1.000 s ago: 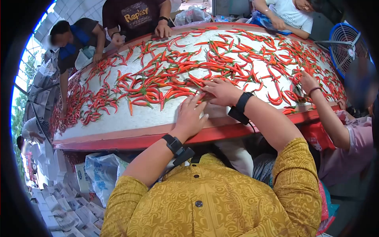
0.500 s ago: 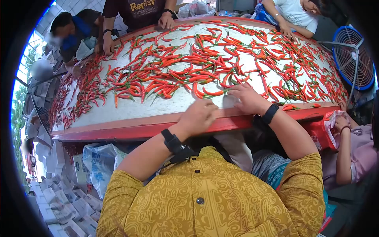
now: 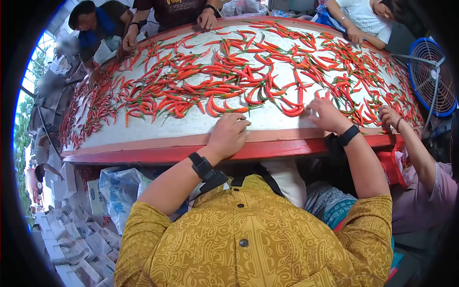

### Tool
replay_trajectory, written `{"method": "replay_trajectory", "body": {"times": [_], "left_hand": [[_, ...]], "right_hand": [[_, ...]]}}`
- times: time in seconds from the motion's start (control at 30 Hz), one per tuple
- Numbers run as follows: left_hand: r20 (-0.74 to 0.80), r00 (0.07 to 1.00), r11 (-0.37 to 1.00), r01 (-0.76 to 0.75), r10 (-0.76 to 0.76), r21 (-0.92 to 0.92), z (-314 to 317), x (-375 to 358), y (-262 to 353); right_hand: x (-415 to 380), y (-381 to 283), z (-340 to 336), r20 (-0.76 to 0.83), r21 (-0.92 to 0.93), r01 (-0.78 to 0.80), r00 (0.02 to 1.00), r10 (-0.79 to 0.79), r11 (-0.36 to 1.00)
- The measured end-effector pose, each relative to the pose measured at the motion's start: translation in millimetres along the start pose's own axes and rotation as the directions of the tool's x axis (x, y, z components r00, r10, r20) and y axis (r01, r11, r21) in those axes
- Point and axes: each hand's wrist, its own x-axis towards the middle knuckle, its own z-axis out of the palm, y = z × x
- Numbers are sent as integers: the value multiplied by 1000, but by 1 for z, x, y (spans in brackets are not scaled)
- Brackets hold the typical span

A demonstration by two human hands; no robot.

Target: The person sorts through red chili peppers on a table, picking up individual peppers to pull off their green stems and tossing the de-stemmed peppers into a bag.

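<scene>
A moving belt-like white table (image 3: 177, 131) carries many red chili peppers (image 3: 210, 88) with green stems. Just below a curved chili (image 3: 224, 109), my left hand (image 3: 229, 134) rests near the front edge, its fingers loosely bent and no pepper visible in them. My right hand (image 3: 330, 115) is farther right, fingers apart, its fingertips close to the chilies (image 3: 291, 110) beside it. Each wrist wears a dark band.
Across the table, people's hands (image 3: 207, 19) reach in at the far rim. At right, another person's hand (image 3: 389, 117) is over the chilies, above a red bag (image 3: 394, 167). A blue fan (image 3: 432, 76) stands at far right; white sacks (image 3: 122, 189) sit below left.
My hands have moved apart, the left slightly leftward and the right to the right. The person at right has raised a hand from the red bag to the table.
</scene>
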Motion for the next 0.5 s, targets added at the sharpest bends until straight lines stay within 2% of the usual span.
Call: {"method": "replay_trajectory", "body": {"times": [0.03, 0.13, 0.17, 0.2, 0.3, 0.37, 0.43, 0.47, 0.5], "left_hand": [[-27, 1000, 1000, -17, 17, -3, 3, 2, 3], [-49, 998, 999, -36, 36, -13, 11, 11, 17], [-42, 998, 999, -43, 42, -24, 14, 15, 23], [-44, 998, 998, -51, 50, -36, 18, 18, 28], [14, 997, 996, -80, 81, -50, 29, 26, 38], [38, 996, 997, -81, 81, 10, 38, 33, 44], [23, 994, 995, -103, 102, 12, 45, 39, 50], [14, 993, 993, -118, 118, 19, 49, 42, 54], [13, 993, 993, -118, 118, 18, 53, 45, 58]], "right_hand": [[-5, 2, 0, -100, -27, -18, 995, 15, 999], [-3, 14, -10, -77, 45, -93, 992, 96, 995], [-6, 15, -12, -32, 86, -153, 987, 156, 985], [-6, 9, -23, 100, 127, -203, 976, 191, 971], [-22, 20, -27, 401, 33, -253, 889, 219, 967], [-32, 29, -29, 439, -55, -279, 856, 274, 959], [-39, 50, -22, 443, -117, -300, 838, 320, 947], [-44, 62, -19, 270, -41, -237, 933, 240, 971], [-48, 69, -19, 80, 23, -159, 984, 157, 987]]}}
